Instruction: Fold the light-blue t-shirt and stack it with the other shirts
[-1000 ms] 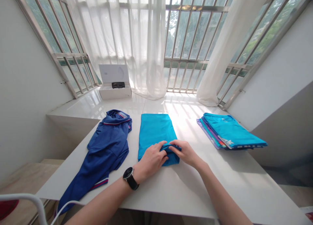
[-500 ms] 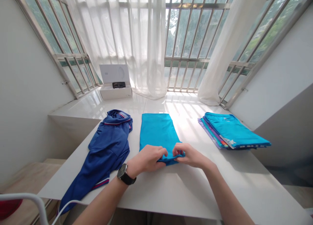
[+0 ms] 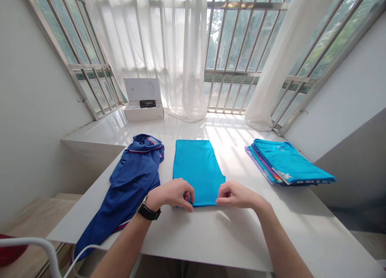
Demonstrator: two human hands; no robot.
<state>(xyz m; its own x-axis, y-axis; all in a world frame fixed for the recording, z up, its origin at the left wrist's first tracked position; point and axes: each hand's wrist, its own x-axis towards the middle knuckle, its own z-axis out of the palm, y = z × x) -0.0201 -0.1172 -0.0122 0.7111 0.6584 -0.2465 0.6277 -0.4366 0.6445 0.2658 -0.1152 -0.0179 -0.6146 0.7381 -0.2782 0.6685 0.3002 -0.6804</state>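
A bright blue folded garment (image 3: 197,161) lies flat in a rectangle on the table, its kind not clear from this side. At its near edge, left of the middle, my left hand (image 3: 176,194) has curled fingers, with thumb and forefinger on either side of the hem. My right hand (image 3: 237,194) pinches the near right corner, its fingertips partly hidden. Left of the garment, a dark blue polo shirt (image 3: 135,173) with a striped collar is spread loosely, one part hanging over the table's front edge.
A stack of folded clothes (image 3: 289,161) sits on the right of the white table (image 3: 205,237). On the ledge behind, an open white box (image 3: 144,109) holds a black object (image 3: 147,103). A curved white tube (image 3: 39,242) is at lower left. Sheer curtains (image 3: 193,68) hang at the barred window.
My hands have moved apart along the near edge, the left one leftward. The garment's bunched near edge now lies flat and straight. The polo shirt and the stack stay put.
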